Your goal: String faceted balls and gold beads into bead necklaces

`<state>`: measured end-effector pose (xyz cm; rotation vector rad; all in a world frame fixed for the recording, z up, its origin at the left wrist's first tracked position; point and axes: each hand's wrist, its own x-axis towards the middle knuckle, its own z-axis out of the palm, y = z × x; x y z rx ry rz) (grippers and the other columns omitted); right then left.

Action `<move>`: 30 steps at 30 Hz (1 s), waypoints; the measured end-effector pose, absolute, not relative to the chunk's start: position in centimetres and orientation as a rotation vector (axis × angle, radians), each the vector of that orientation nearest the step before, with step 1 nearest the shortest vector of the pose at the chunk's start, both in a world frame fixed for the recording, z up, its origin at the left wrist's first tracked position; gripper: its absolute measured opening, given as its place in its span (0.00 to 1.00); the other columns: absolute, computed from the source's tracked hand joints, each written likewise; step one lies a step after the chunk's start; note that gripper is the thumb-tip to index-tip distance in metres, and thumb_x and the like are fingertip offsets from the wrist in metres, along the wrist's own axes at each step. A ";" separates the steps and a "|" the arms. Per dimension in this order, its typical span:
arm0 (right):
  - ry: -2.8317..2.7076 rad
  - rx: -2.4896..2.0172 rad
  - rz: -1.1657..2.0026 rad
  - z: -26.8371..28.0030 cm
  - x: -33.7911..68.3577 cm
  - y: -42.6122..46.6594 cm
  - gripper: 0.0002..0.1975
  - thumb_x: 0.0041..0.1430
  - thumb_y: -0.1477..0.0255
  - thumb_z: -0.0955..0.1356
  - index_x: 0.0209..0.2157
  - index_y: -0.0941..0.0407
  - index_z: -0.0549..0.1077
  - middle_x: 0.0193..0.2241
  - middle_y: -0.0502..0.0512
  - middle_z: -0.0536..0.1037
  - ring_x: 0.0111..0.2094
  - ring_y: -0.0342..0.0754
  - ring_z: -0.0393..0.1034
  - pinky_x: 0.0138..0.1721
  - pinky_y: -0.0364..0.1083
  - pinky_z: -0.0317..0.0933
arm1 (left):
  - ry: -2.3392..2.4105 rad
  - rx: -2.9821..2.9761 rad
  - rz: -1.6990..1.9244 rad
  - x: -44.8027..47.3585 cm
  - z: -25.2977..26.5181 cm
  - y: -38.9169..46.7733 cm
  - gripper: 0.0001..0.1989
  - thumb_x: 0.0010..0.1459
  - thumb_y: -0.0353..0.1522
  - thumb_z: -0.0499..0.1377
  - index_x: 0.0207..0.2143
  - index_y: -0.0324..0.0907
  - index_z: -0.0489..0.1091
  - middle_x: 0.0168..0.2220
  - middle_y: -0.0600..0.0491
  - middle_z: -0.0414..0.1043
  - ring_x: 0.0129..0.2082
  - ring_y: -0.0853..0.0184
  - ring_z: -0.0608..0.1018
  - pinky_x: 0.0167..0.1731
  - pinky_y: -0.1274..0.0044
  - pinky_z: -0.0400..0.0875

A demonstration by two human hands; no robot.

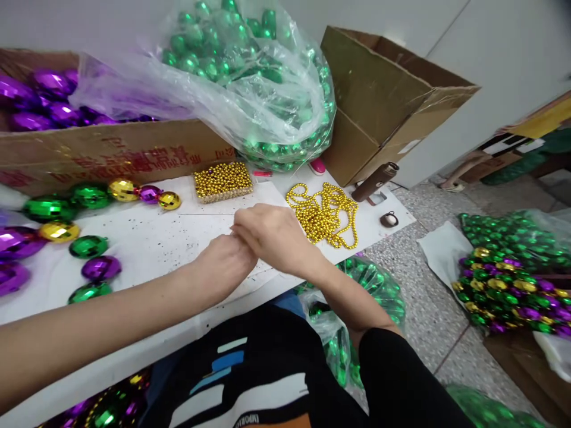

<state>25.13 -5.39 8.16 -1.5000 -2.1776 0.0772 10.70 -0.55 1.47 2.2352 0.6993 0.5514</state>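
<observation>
My left hand (225, 264) and my right hand (274, 235) meet over the white table (147, 238), touching each other with curled fingers. Whatever lies between them, if anything, is hidden by the backs of the hands. Just right of my right hand lies a pile of gold bead strings (323, 214). Behind the hands stands a clear box of small gold beads (223, 181). To the left, a string of big faceted ornaments in green (89, 246), gold (60, 231) and purple (102, 268) rests on the table.
At the back are a carton of purple ornaments (147, 151), a plastic bag of green ones (285, 107) and an open cardboard box (357, 107). A brown bottle (375, 181) and its cap (389, 219) sit near the right edge. Multicoloured bead strings (513, 291) lie farther right.
</observation>
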 end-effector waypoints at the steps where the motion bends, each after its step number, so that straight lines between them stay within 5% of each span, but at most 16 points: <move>1: -2.121 -1.506 0.112 8.2 25.6 -5.0 0.10 0.67 0.73 0.64 0.30 0.56 0.70 0.27 0.50 0.74 0.31 0.44 0.66 0.30 0.43 0.50 | 0.697 2.343 0.500 10.6 2.4 0.3 0.09 0.59 0.31 0.55 0.27 0.41 0.71 0.28 0.44 0.70 0.33 0.54 0.76 0.36 0.65 0.71; 5: -1.951 -1.530 0.210 7.8 27.5 -3.6 0.11 0.68 0.72 0.64 0.30 0.56 0.71 0.25 0.47 0.72 0.30 0.41 0.66 0.32 0.41 0.52 | 0.647 2.869 0.198 10.7 6.3 2.3 0.10 0.53 0.25 0.51 0.31 0.39 0.71 0.27 0.43 0.69 0.30 0.55 0.74 0.32 0.66 0.69; 12: -1.765 -1.488 0.355 6.7 31.0 -2.1 0.11 0.67 0.69 0.66 0.29 0.56 0.74 0.23 0.47 0.70 0.28 0.41 0.63 0.31 0.42 0.55 | 0.627 2.932 0.235 12.4 9.0 3.9 0.06 0.51 0.28 0.55 0.22 0.42 0.65 0.20 0.52 0.60 0.28 0.61 0.73 0.38 0.70 0.67; 16: -1.570 -1.439 0.293 5.2 32.3 -3.1 0.13 0.67 0.63 0.65 0.50 0.50 0.74 0.45 0.54 0.74 0.38 0.45 0.69 0.38 0.45 0.65 | 0.828 2.725 0.112 13.2 11.5 4.5 0.10 0.49 0.27 0.57 0.17 0.40 0.63 0.17 0.55 0.54 0.30 0.61 0.74 0.39 0.72 0.64; 18: -1.598 -1.417 0.302 3.5 32.4 -4.0 0.27 0.64 0.57 0.68 0.62 0.44 0.63 0.58 0.56 0.66 0.46 0.48 0.70 0.42 0.48 0.68 | 0.891 2.549 0.029 13.4 12.8 4.7 0.10 0.49 0.27 0.59 0.17 0.40 0.65 0.17 0.55 0.56 0.29 0.64 0.73 0.35 0.74 0.62; 21: -1.714 -1.394 0.401 -0.3 32.7 -4.8 0.41 0.58 0.53 0.70 0.68 0.43 0.52 0.63 0.59 0.59 0.51 0.53 0.68 0.49 0.54 0.68 | 0.967 2.243 -0.040 13.4 14.3 5.3 0.07 0.52 0.29 0.60 0.22 0.38 0.70 0.18 0.56 0.61 0.23 0.71 0.67 0.28 0.76 0.58; 25: -1.567 -1.656 0.384 -5.5 35.3 -4.8 0.25 0.59 0.61 0.68 0.57 0.53 0.69 0.50 0.60 0.73 0.49 0.56 0.68 0.55 0.58 0.62 | 0.970 1.920 0.196 13.4 16.3 6.3 0.07 0.58 0.26 0.58 0.27 0.32 0.70 0.16 0.62 0.56 0.18 0.81 0.58 0.23 0.83 0.52; 27: -1.466 -1.761 0.390 -6.9 37.6 -4.4 0.14 0.60 0.64 0.66 0.41 0.56 0.76 0.37 0.58 0.77 0.41 0.55 0.70 0.50 0.56 0.63 | 0.896 1.798 0.343 13.7 17.9 6.6 0.08 0.59 0.23 0.58 0.26 0.33 0.68 0.14 0.64 0.54 0.15 0.84 0.54 0.20 0.87 0.47; 30: -1.381 -1.828 0.404 -6.7 41.6 -3.7 0.14 0.59 0.62 0.65 0.26 0.56 0.73 0.24 0.53 0.74 0.30 0.50 0.69 0.36 0.49 0.65 | 0.893 1.746 0.501 14.4 20.5 6.6 0.13 0.61 0.21 0.57 0.22 0.34 0.66 0.11 0.65 0.52 0.11 0.85 0.52 0.14 0.91 0.41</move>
